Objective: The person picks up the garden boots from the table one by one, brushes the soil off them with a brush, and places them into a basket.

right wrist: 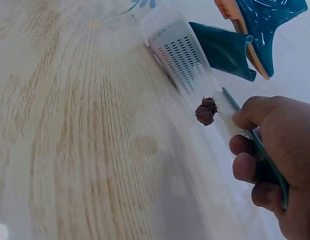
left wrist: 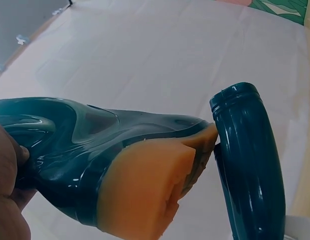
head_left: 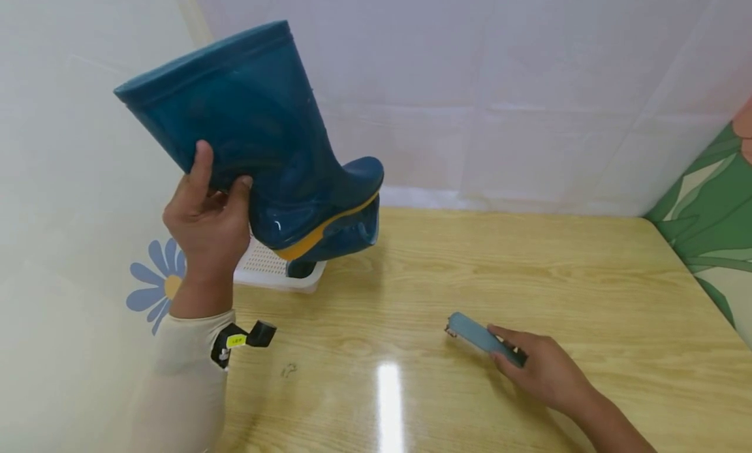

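Raised at the upper left, my left hand (head_left: 208,228) grips a teal rubber boot (head_left: 247,120) by the shaft near the ankle, its opening tilted up and left. The left wrist view shows the boot's orange sole and heel (left wrist: 144,185). Low over the table's right half, my right hand (head_left: 552,374) holds a scrub brush (head_left: 476,335) by its teal handle. A dark brown clump (right wrist: 206,111) clings to the white bristles (right wrist: 225,110) at the far end. Behind the held boot, a second teal boot (head_left: 346,237) is partly hidden.
A white perforated basket (head_left: 279,283) stands at the table's left, with the second boot's shaft (right wrist: 222,50) leaning out over its rim. The wooden table (head_left: 529,264) backs onto a white sheet (head_left: 529,113). A small dark smudge (head_left: 289,370) marks the tabletop near the left forearm.
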A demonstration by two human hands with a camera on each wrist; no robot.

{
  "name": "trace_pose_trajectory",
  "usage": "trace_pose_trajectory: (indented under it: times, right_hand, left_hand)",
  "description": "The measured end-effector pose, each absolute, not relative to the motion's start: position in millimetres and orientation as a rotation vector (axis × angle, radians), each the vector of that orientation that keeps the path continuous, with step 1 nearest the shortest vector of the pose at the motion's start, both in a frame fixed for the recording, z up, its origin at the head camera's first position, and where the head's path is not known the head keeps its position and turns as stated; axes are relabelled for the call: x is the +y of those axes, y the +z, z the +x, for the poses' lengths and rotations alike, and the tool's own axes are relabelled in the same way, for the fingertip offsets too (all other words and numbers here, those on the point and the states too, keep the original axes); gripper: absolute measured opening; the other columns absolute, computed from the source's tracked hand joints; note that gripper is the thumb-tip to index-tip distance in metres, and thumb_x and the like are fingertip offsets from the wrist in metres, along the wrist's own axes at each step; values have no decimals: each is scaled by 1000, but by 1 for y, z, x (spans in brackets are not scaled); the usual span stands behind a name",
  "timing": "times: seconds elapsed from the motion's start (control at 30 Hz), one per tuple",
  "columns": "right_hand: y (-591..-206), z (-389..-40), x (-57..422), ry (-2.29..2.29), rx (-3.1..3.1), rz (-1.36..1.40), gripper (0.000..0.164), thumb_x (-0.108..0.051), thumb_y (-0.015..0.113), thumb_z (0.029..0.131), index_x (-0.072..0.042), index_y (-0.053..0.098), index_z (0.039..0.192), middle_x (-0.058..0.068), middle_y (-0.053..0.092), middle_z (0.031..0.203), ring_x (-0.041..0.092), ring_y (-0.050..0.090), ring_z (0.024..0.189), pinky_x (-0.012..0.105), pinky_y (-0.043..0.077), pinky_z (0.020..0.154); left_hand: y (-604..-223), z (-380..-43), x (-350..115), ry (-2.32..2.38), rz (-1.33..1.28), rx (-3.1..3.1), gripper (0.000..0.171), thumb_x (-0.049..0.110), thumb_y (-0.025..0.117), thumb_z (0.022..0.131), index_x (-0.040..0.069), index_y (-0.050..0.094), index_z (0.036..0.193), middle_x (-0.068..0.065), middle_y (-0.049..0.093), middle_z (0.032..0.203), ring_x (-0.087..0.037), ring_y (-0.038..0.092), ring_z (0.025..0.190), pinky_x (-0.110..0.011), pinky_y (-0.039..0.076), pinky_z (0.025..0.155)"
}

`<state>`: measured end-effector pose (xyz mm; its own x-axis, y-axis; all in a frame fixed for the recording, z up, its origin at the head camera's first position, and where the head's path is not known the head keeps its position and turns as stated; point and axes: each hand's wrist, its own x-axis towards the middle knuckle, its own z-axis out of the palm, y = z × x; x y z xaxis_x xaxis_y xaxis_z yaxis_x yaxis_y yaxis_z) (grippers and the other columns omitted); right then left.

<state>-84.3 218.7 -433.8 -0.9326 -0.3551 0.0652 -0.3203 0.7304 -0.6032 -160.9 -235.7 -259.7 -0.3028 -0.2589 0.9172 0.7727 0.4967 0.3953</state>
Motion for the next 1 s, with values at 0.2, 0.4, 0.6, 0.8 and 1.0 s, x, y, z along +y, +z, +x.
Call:
trace_pose_trajectory:
  times: [0.2,0.4,0.6,0.8,1.0]
  right_hand:
    - [-434,-84,219,-987,2878,-565,44,-18,79,91,-9,69,133,-1,71,101,3,45,59,23,41,54]
    - [-434,-84,219,-987,2871,-559,45,-19,79,91,-10,69,134,-2,70,98,3,43,58,23,41,53]
    - [-433,-84,219,-975,2878,-550,44,-20,79,92,-10,69,134,-1,71,101,3,44,59,23,41,55]
    - [-434,-84,218,-976,2869,-547,44,-20,79,92,-10,69,134,-2,71,101,3,46,61,23,42,56]
    - [-435,-84,219,-984,2870,-560,44,-19,79,92,-9,69,133,-3,70,98,3,47,62,23,42,55]
  left_hand:
    - [-263,-163,-240,-1077,-429,-1564,50,-4,73,92,18,67,136,-10,68,131,-33,66,114,-33,53,94]
    - [-266,-166,-244,-1005,-382,-1569,46,1,74,92,15,68,135,-11,73,107,-27,69,99,-17,44,65]
    - [-264,-164,-248,-1009,-357,-1554,46,-1,73,92,13,68,135,-10,73,119,-29,69,104,-15,46,68]
    - [-261,-161,-250,-1080,-373,-1531,47,-5,72,92,12,68,135,-13,68,130,-34,66,113,-34,55,91]
    - [-265,-163,-253,-1033,-346,-1541,45,-4,72,92,12,68,134,-12,71,122,-29,68,107,-19,52,83]
